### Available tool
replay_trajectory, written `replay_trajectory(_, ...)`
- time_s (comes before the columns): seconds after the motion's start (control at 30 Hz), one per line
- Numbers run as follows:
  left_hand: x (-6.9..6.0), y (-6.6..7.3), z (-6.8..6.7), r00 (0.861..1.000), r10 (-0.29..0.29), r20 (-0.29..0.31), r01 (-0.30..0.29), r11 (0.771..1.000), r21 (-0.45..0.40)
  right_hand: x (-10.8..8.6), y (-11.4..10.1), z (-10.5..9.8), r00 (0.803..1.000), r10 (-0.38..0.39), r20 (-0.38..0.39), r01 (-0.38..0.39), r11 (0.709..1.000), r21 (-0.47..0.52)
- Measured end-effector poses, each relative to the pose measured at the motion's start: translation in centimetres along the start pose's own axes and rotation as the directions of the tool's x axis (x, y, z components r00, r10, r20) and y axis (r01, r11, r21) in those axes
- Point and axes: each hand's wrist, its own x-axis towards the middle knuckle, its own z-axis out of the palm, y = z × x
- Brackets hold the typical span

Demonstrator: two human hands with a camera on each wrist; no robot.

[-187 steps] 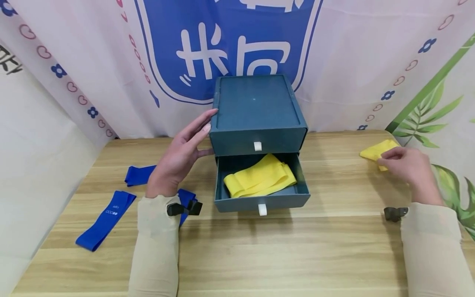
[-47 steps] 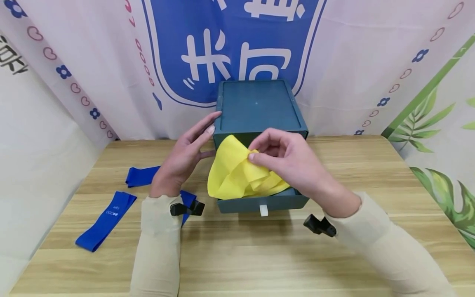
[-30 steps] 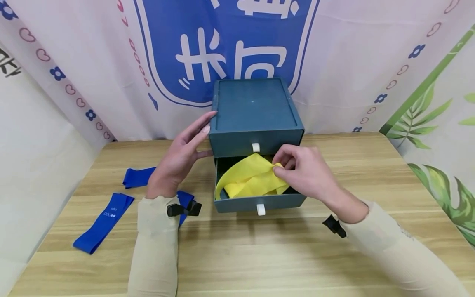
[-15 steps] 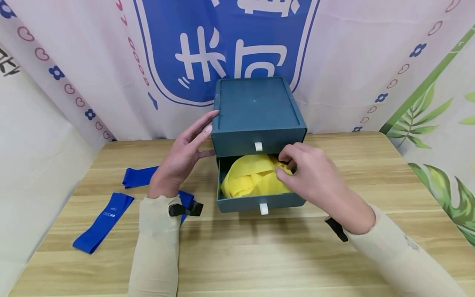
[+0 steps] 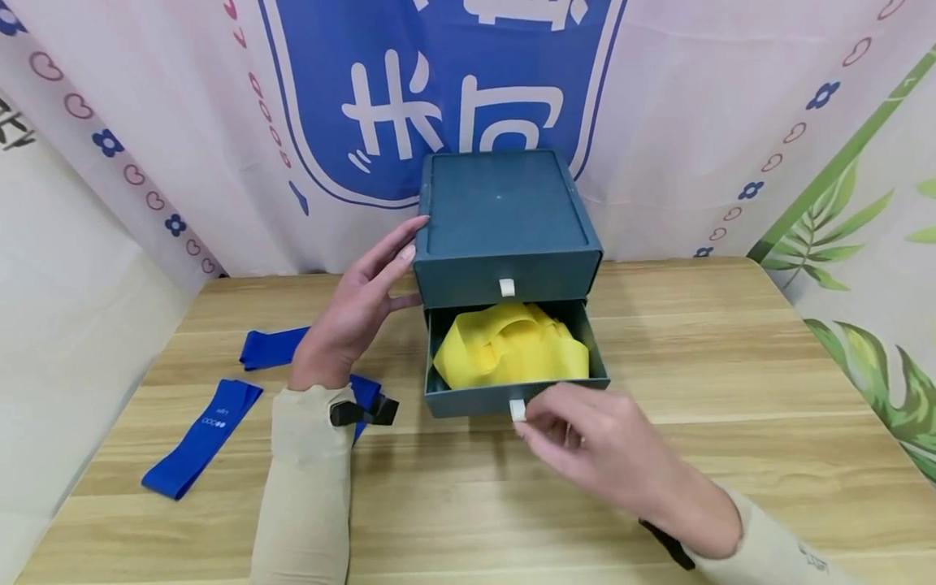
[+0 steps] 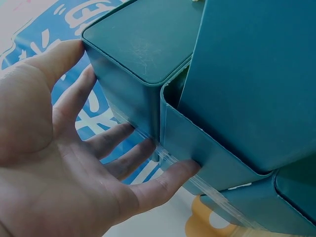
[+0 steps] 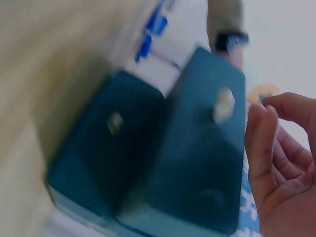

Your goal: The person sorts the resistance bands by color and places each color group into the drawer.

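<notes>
A dark teal two-drawer box (image 5: 504, 203) stands at the back of the table, its lower drawer (image 5: 471, 402) pulled out. Loosely bunched yellow bands (image 5: 541, 349) fill that drawer. The left hand (image 5: 358, 305) rests against the box's left side; the left wrist view shows this hand (image 6: 74, 163) with fingers spread along the wall. In the head view the right hand (image 5: 610, 447) is in front of the drawer, loosely bent fingertips at its white tab (image 5: 517, 409); contact is unclear. The right wrist view shows the right hand (image 7: 291, 173) holding nothing.
Blue bands lie left of the box: one (image 5: 201, 439) near the left edge, one (image 5: 272, 348) behind it, another (image 5: 366, 392) partly hidden by the left wrist. A printed curtain (image 5: 673, 130) hangs behind the wooden table (image 5: 439, 504).
The right hand brought a yellow band from the right side of the table into the lower drawer, let it go, and moved down to the drawer's front. The left hand stayed on the box.
</notes>
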Motion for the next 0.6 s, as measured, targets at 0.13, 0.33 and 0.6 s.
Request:
replay_trajectory(0.13,0.0,0.2,0.0,1.0,0.002,0.002,-0.002,1.0,0.003,-1.0,0.1,1.5,0.998,0.037,0.05,-0.038,0.999,0.011)
replay_trajectory(0.33,0.0,0.1,-0.1,1.0,-0.004,0.001,0.004,1.0,0.008,-1.0,0.8,2.3,0.997,0.049,0.062,-0.05,0.999,0.003)
replay_trajectory(0.6,-0.1,0.1,0.0,1.0,0.008,0.008,-0.007,1.0,-0.011,0.2,2.0,2.8,0.995,0.058,0.078,-0.059,0.998,0.021)
